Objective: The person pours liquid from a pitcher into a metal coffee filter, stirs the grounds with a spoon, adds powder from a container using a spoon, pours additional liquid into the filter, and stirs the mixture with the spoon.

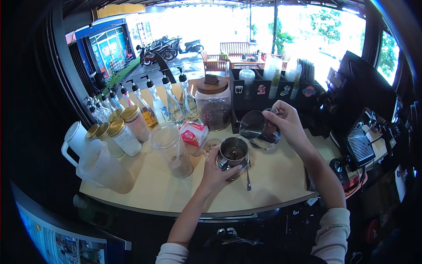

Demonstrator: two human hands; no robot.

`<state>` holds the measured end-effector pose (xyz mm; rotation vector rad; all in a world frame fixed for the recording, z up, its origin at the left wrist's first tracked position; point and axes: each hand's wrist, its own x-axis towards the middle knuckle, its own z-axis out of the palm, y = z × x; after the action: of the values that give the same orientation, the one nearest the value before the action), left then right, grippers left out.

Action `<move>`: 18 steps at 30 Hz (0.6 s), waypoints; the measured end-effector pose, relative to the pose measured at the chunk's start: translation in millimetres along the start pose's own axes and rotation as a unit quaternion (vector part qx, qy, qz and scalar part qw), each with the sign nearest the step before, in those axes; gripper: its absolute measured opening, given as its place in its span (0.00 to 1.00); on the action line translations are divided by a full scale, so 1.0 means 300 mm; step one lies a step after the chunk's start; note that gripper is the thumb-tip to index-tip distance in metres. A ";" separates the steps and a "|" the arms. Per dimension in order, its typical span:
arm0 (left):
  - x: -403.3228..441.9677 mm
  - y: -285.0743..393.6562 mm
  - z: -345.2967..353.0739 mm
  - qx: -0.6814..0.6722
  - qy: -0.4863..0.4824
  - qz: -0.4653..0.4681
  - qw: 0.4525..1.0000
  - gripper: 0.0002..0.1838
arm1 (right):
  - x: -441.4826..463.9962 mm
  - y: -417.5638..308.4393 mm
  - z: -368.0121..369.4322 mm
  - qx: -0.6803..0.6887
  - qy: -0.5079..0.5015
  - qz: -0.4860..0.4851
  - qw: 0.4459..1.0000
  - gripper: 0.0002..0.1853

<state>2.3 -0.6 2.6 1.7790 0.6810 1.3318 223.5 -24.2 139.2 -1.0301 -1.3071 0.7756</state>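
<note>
My left hand [215, 174] is closed around the side of a round metal cup [234, 150] with a small handle and dark contents. Below the cup, part of a glass-like base [234, 176] shows, mostly hidden by my fingers. A pitcher [253, 125] is tilted toward the cup in my right hand [285, 119], its lip just above the cup's rim. A thin stream seems to run between them. Right of the cup lies a spoon [249, 178]. Left of it stands a tall clear plastic container [173, 152] with some brownish contents.
Pump bottles [176, 108] line the back left, beside gold-lidded jars [125, 136] and plastic jugs [103, 165]. A wooden-lidded jar [213, 105], a red-and-white packet [193, 133] and a black cup organizer [259, 90] stand behind. An espresso machine [360, 136] is at right.
</note>
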 end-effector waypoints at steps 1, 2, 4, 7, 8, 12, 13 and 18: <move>0.000 -0.001 0.001 -0.001 0.000 0.001 1.000 0.37 | -0.017 0.010 -0.018 -0.001 0.000 -0.001 1.000 0.15; 0.000 -0.002 0.004 -0.006 0.002 -0.001 1.000 0.37 | -0.038 0.022 -0.043 0.001 0.025 0.012 1.000 0.14; 0.001 -0.004 -0.001 -0.008 0.003 -0.004 1.000 0.37 | -0.075 0.096 -0.108 -0.002 0.069 0.032 0.997 0.13; -0.011 -0.003 0.004 -0.028 0.003 -0.036 0.999 0.37 | -0.150 0.233 -0.197 0.070 0.118 0.090 0.986 0.13; -0.005 -0.003 -0.001 -0.003 -0.005 -0.022 1.000 0.37 | -0.173 0.284 -0.231 0.068 0.117 0.090 0.987 0.13; -0.003 -0.008 -0.005 0.007 -0.015 -0.022 1.000 0.37 | -0.238 0.462 -0.334 0.151 0.180 0.130 0.963 0.14; -0.003 -0.007 -0.004 -0.007 -0.017 -0.028 0.999 0.37 | -0.249 0.499 -0.353 0.177 0.199 0.139 0.954 0.15; -0.004 -0.008 0.002 -0.012 -0.009 -0.029 0.999 0.38 | -0.301 0.584 -0.339 0.268 0.214 0.117 0.932 0.11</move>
<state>2.6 -0.6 -0.1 1.7372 0.6996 1.2783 328.4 -57.0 -53.4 -0.8480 -0.5544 0.9543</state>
